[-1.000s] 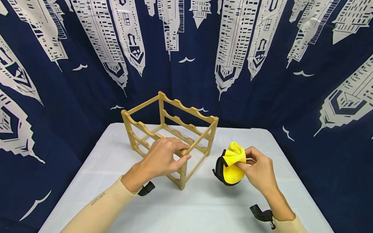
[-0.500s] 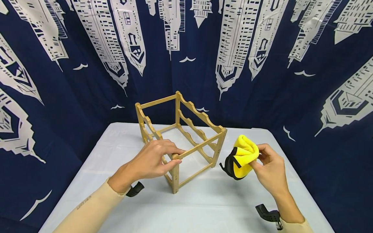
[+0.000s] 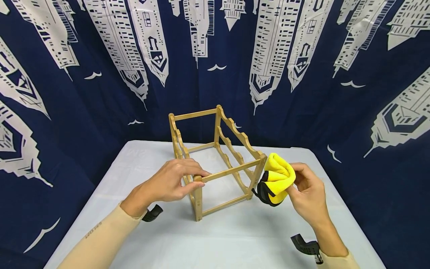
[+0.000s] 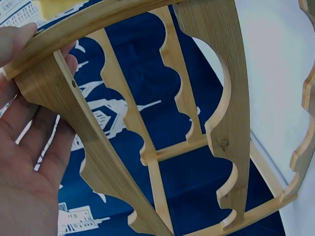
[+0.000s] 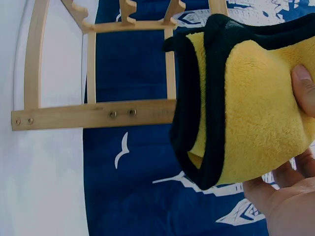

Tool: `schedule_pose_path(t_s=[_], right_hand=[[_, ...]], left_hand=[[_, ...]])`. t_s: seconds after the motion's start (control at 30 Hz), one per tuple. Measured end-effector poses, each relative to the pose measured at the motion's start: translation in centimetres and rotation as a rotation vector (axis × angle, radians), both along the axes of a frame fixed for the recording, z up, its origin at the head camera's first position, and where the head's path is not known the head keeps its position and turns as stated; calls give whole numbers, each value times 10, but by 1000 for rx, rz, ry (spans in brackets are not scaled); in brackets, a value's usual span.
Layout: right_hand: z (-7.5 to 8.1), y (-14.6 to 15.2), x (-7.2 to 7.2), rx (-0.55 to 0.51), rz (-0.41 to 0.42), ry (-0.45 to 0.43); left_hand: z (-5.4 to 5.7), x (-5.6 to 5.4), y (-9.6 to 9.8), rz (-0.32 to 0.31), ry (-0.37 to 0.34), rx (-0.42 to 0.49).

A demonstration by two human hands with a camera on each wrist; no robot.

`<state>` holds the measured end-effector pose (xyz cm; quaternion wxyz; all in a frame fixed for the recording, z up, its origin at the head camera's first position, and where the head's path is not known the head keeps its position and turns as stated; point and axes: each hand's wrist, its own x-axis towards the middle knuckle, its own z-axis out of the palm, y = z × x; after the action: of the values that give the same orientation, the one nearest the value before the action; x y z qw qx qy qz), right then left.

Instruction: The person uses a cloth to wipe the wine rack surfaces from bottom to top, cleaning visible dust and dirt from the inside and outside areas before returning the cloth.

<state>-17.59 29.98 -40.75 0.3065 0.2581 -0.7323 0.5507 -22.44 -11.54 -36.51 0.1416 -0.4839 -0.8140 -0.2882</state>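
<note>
A wooden rack (image 3: 231,171) with scalloped rails stands on the table. At its near left top corner my left hand (image 3: 171,182) grips the frame, thumb in front and fingers over the top. In the left wrist view the thumb and fingers of that hand (image 4: 37,142) are around the corner of the rack (image 4: 226,147). My right hand (image 3: 309,194) pinches a folded yellow cloth (image 3: 280,175) with black edging, held above the table beside the rack's near right post. The right wrist view has the cloth (image 5: 261,108) covering part of that post (image 5: 93,115); contact cannot be told.
The rack stands on a white-covered table (image 3: 235,239). A dark blue curtain (image 3: 201,86) printed with white buildings and birds hangs right behind the table and at both sides. Each wrist carries a small black device (image 3: 152,213).
The rack has turned on the table, its far end swinging right and its near left corner shifting left with my left hand. My right hand moved right with the cloth, then slightly back left.
</note>
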Motion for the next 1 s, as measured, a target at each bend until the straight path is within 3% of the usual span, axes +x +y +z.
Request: schedule_pose_path(t_s=[0.17, 0.37, 0.67, 0.87, 1.0], right_hand=[[3, -14, -2, 13, 77, 84], [6, -32, -4, 69, 112, 130], [12, -53, -8, 140, 127, 184], [18, -68, -8, 223, 82, 270], [28, -76, -8, 287, 114, 293]], left_hand=[[-3, -8, -6, -48, -18, 29], [-4, -12, -10, -88, -49, 39], [0, -11, -12, -68, -82, 8], [-3, -8, -20, -42, -148, 82], [-8, -8, -27, -15, -152, 148]])
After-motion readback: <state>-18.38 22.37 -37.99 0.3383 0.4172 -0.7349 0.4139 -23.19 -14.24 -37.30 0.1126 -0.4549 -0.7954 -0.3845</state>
